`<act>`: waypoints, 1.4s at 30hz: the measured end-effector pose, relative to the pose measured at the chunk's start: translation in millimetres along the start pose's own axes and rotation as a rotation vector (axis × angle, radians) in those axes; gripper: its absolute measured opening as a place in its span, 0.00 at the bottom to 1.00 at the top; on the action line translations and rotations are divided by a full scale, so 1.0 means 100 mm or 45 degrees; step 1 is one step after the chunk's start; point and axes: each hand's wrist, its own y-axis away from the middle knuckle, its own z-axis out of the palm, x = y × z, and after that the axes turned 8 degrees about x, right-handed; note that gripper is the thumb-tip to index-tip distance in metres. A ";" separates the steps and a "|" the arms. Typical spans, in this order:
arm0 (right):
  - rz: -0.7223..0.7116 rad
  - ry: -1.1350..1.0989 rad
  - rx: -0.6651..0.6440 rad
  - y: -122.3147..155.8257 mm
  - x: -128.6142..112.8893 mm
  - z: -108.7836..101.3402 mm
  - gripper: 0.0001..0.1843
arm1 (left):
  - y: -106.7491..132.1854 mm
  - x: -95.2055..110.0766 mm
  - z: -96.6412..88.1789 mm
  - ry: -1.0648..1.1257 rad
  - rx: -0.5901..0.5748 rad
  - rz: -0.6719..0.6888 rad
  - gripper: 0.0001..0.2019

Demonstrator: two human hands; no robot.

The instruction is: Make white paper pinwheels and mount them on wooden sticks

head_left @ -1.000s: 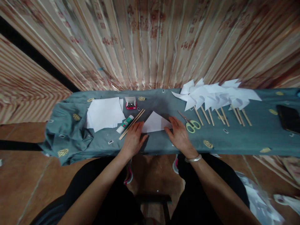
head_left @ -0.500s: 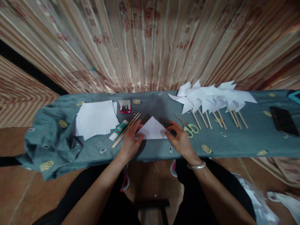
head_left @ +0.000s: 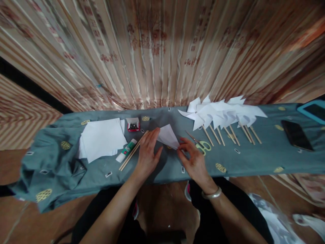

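Note:
A white folded sheet of paper (head_left: 168, 136) lies tilted between my hands, a triangle with its upper corner pointing away from me. My right hand (head_left: 193, 158) pinches its lower right corner between thumb and fingers. On the other side, my left hand (head_left: 149, 153) has its fingers stretched out and thumb apart, the fingertips at the paper's left edge and partly covering it. Two or so wooden sticks (head_left: 129, 159) lie just left of that hand, beside a green and white glue stick (head_left: 126, 150). Scissors with pale green handles (head_left: 203, 146) rest beyond my right hand.
A stack of white paper (head_left: 103, 139) lies left on the cloth-covered table (head_left: 162, 171). Behind the glue stick stands a small open red box (head_left: 133, 125) of dark metal pieces. Several paper pinwheels (head_left: 223, 113) on sticks, a phone (head_left: 297, 135) and a blue-framed device (head_left: 313, 110) occupy the right.
The paper has turned clockwise and its left part has moved under my left fingertips. My left hand has shifted its fingers upward; the right now pinches the corner. The whole view has shifted slightly.

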 end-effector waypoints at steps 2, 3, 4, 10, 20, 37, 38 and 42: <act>-0.035 0.022 -0.049 0.03 -0.01 0.01 0.06 | -0.02 0.02 -0.01 -0.038 0.010 0.053 0.24; -0.047 0.029 -0.076 0.05 -0.01 0.01 0.07 | -0.03 0.03 -0.02 -0.060 0.001 0.079 0.20; -0.054 0.032 -0.108 0.05 -0.01 0.01 0.08 | -0.03 0.04 -0.03 -0.080 -0.016 0.104 0.17; -0.001 -0.033 -0.337 -0.02 0.03 -0.05 0.17 | 0.02 0.03 -0.10 -0.101 -0.127 0.187 0.10; 0.132 0.041 -0.435 -0.03 0.35 -0.29 0.18 | 0.11 -0.04 -0.19 -0.185 -0.307 0.147 0.09; -0.630 0.602 -0.292 -0.04 0.20 -0.08 0.15 | 0.31 -0.16 -0.19 -0.276 -0.377 0.229 0.13; -0.650 0.582 -0.307 -0.01 0.19 -0.10 0.14 | 0.31 -0.15 -0.19 -0.251 -0.369 0.240 0.13; -0.646 0.455 -0.340 0.11 0.17 -0.20 0.13 | 0.34 -0.13 -0.22 -0.127 -0.417 0.257 0.10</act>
